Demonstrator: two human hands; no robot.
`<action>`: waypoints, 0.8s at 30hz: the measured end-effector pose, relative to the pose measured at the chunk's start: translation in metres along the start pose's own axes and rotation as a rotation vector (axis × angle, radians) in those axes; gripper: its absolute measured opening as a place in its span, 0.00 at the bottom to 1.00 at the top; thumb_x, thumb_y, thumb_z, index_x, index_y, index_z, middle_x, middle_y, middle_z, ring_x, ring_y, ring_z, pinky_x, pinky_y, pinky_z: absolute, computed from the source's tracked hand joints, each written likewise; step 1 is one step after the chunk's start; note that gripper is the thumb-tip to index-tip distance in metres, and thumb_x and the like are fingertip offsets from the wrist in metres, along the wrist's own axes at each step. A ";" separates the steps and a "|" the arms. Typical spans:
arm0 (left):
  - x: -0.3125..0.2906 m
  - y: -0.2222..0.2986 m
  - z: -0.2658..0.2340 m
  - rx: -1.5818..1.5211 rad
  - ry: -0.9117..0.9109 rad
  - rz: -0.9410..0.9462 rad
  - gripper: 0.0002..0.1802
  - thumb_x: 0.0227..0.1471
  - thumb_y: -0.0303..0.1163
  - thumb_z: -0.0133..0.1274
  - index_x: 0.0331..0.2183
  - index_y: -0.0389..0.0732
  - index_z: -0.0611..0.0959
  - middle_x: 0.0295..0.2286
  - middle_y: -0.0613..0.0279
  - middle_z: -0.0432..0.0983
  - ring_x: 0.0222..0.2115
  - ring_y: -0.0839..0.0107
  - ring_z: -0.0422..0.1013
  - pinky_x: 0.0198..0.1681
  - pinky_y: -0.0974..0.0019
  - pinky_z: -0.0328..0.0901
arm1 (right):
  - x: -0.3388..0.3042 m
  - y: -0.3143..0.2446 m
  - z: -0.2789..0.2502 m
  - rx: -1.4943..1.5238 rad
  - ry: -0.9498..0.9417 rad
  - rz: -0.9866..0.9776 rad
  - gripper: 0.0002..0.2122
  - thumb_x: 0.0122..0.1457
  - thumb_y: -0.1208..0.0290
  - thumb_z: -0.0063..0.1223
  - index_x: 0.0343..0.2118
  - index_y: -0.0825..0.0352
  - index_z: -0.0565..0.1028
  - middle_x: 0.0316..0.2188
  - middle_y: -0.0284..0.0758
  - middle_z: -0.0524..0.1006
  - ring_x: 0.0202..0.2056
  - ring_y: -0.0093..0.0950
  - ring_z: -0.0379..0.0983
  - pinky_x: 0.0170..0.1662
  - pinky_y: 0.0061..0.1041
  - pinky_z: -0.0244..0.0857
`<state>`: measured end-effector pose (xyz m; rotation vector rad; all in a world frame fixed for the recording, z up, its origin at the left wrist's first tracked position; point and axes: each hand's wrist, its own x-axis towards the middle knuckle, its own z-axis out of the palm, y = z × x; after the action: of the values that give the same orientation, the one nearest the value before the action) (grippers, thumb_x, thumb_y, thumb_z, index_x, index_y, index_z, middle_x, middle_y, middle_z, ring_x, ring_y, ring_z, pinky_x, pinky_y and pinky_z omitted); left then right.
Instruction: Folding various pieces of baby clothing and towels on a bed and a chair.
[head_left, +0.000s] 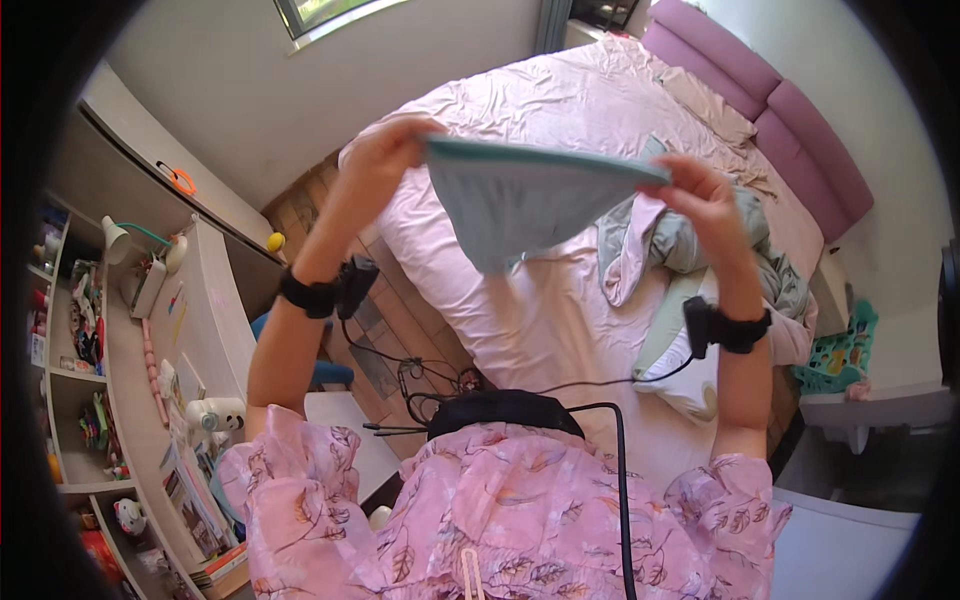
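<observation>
A pale green cloth piece with a darker teal band along its top edge hangs stretched in the air over the bed. My left hand pinches its left upper corner, and my right hand grips the right one. The cloth narrows downward, and its lower edge is blurred. I cannot tell what kind of garment or cover it is. Behind my right hand, a heap of grey-green and pink fabric lies on the bed. A green and white pillow lies below that heap, partly under my right forearm.
The bed has a pale pink sheet and a purple padded headboard. To the left stand a desk with a lamp and full shelves. Cables run between my wrist straps. A teal basket sits at the right.
</observation>
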<state>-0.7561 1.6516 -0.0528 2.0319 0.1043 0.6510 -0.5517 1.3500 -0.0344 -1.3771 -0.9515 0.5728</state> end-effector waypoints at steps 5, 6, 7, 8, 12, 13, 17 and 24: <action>0.025 0.086 -0.033 0.001 0.297 0.288 0.09 0.51 0.24 0.45 0.35 0.37 0.78 0.30 0.68 0.74 0.33 0.81 0.68 0.38 0.78 0.62 | 0.023 -0.080 0.003 -0.321 0.172 -0.369 0.10 0.51 0.83 0.47 0.38 0.71 0.71 0.31 0.34 0.75 0.32 0.19 0.71 0.35 0.14 0.64; 0.024 0.098 -0.035 0.080 0.365 0.357 0.09 0.51 0.25 0.45 0.35 0.37 0.78 0.29 0.68 0.74 0.32 0.82 0.68 0.36 0.78 0.62 | 0.021 -0.096 0.009 -0.400 0.238 -0.354 0.07 0.50 0.83 0.48 0.34 0.70 0.71 0.28 0.31 0.74 0.28 0.17 0.69 0.32 0.13 0.62; 0.024 0.104 -0.037 0.159 0.432 0.422 0.09 0.51 0.26 0.46 0.35 0.37 0.78 0.29 0.69 0.74 0.31 0.82 0.68 0.35 0.79 0.61 | 0.020 -0.105 0.015 -0.477 0.305 -0.336 0.04 0.50 0.82 0.50 0.30 0.70 0.70 0.25 0.29 0.73 0.24 0.14 0.67 0.29 0.12 0.61; 0.024 0.107 -0.038 0.161 0.439 0.433 0.09 0.51 0.26 0.46 0.35 0.37 0.78 0.29 0.69 0.74 0.31 0.82 0.68 0.35 0.79 0.61 | 0.020 -0.107 0.017 -0.480 0.305 -0.349 0.04 0.50 0.82 0.50 0.30 0.70 0.70 0.25 0.29 0.73 0.24 0.14 0.67 0.29 0.12 0.61; 0.024 0.105 -0.030 -0.198 0.298 0.138 0.09 0.52 0.28 0.41 0.34 0.39 0.76 0.29 0.70 0.70 0.28 0.84 0.66 0.33 0.81 0.60 | 0.022 -0.104 0.038 -0.328 0.151 -0.602 0.09 0.48 0.82 0.54 0.22 0.66 0.64 0.21 0.24 0.67 0.25 0.11 0.62 0.28 0.10 0.57; 0.024 0.103 -0.026 -0.361 0.240 -0.047 0.09 0.52 0.28 0.41 0.33 0.40 0.76 0.28 0.71 0.69 0.27 0.85 0.65 0.31 0.81 0.60 | 0.023 -0.094 0.038 -0.266 0.021 -0.495 0.08 0.47 0.82 0.54 0.23 0.66 0.65 0.22 0.24 0.67 0.26 0.11 0.62 0.28 0.10 0.56; 0.023 0.070 -0.020 -0.216 0.212 -0.091 0.10 0.51 0.27 0.40 0.31 0.40 0.77 0.24 0.72 0.68 0.24 0.85 0.63 0.28 0.80 0.60 | 0.013 -0.067 0.062 -0.160 -0.436 -0.078 0.23 0.44 0.86 0.51 0.46 0.65 0.64 0.20 0.25 0.65 0.23 0.13 0.62 0.25 0.12 0.57; 0.000 0.074 -0.009 0.168 0.031 0.076 0.10 0.47 0.27 0.43 0.29 0.38 0.79 0.20 0.72 0.68 0.22 0.85 0.60 0.27 0.79 0.58 | -0.012 -0.045 0.095 -0.948 -0.655 -0.376 0.18 0.41 0.84 0.52 0.39 0.62 0.73 0.22 0.36 0.68 0.25 0.31 0.67 0.29 0.26 0.61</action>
<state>-0.7743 1.6192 0.0117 2.1961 0.1031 0.7424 -0.6451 1.3864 0.0003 -1.7820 -2.1466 0.2665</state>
